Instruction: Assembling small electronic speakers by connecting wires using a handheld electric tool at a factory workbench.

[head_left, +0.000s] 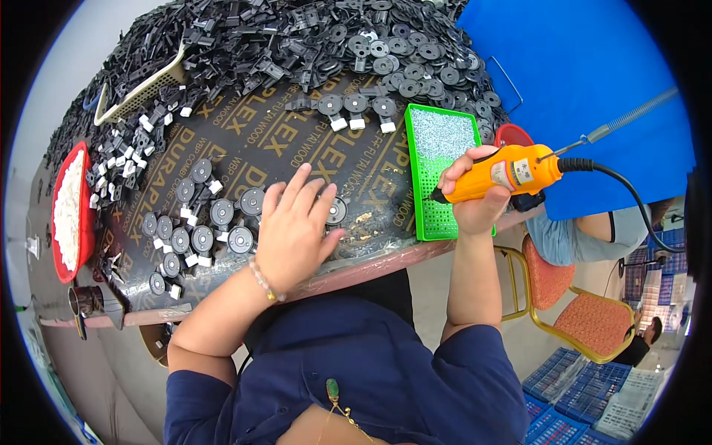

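Currently: one orange power screwdriver (pixel 512 173) in right hand (pixel 480 211), grip wrapped round its body, tip above green tray (pixel 437 226); left hand (pixel 293 230), grip spread, fingers apart, beside black disc parts (pixel 222 212) on dark surface (pixel 297 141).

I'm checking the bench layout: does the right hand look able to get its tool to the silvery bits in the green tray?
Probably yes: the right hand grips the orange tool, whose dark tip appears over the green tray, near the silvery bits, and nothing visible stands between.
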Demonstrator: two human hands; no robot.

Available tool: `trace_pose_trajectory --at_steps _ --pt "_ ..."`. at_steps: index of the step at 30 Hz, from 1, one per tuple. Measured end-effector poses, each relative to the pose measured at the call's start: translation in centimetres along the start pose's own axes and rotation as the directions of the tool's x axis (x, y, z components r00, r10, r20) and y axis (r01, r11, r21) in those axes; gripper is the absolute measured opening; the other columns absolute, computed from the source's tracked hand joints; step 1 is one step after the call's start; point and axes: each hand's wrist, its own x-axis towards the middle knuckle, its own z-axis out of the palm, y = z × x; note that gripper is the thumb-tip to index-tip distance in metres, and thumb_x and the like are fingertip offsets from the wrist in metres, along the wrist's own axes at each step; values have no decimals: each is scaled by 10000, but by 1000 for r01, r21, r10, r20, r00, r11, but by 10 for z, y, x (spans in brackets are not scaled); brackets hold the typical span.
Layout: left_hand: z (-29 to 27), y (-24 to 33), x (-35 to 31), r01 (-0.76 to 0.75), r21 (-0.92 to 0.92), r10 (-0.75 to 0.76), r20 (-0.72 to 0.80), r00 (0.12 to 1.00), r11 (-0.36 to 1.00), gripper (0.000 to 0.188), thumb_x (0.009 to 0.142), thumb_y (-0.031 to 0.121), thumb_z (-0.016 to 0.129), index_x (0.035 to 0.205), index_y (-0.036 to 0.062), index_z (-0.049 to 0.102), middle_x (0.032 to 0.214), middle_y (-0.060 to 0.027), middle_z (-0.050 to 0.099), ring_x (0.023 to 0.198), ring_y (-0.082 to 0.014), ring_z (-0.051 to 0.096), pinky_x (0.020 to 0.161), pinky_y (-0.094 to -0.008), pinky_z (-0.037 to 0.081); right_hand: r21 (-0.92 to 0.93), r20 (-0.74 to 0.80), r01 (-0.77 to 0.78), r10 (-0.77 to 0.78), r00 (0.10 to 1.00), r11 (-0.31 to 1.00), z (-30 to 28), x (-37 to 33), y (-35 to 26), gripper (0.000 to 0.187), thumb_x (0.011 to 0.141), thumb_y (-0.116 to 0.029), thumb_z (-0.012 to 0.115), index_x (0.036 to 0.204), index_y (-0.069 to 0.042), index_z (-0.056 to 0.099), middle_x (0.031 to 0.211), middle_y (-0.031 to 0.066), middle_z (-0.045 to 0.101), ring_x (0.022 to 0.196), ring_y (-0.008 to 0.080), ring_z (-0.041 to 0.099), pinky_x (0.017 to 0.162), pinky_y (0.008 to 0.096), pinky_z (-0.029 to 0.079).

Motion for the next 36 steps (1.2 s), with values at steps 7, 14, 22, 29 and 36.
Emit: trace_pose_trajectory --at_steps 7,14,22,29,36 --pt "19 -14 -6 16 -115 -22 -56 998 993 453 719 287 790 1110 94 667 1053 -40 666 1294 -268 486 1099 -539 227 -26 -6 -1 1 1000 1000 3 -1 -4 798 760 -740 629 1133 -44 514 774 109 626 569 186 596 530 312 504" --pt "24 -13 -10 29 -148 -39 -69 997 989 436 715 304 794 1087 110 678 1037 -33 668 1292 -251 490 1118 -562 185 136 135 201 -219 966 970 26 10 -41 817 781 -750 587 1157 -31 497 846 139 632 616 212 613 537 332 505" --pt "24 -11 -11 38 -157 -50 -73 996 987 432 701 321 802 1065 122 680 1011 -20 662 1322 -261 462 1120 -577 163 301 260 -58 -23 965 952 102 -8 0 852 695 -715 693 1112 5 505 797 135 639 634 180 628 575 281 532" --pt "26 -10 -12 38 -166 -51 -75 996 985 433 695 313 804 1062 120 678 1017 -17 660 1325 -259 458 1117 -582 165 174 284 -65 13 959 983 100 -8 14 829 754 -790 552 1088 -37 459 791 113 610 593 170 607 570 313 520" --pt "25 -11 -13 47 -167 -57 -57 997 985 440 703 310 801 1081 126 672 1026 -13 658 1327 -259 454 1114 -582 166 150 315 -84 33 948 985 103 -9 16 840 733 -807 551 1070 -43 460 783 102 607 589 158 601 565 304 525"
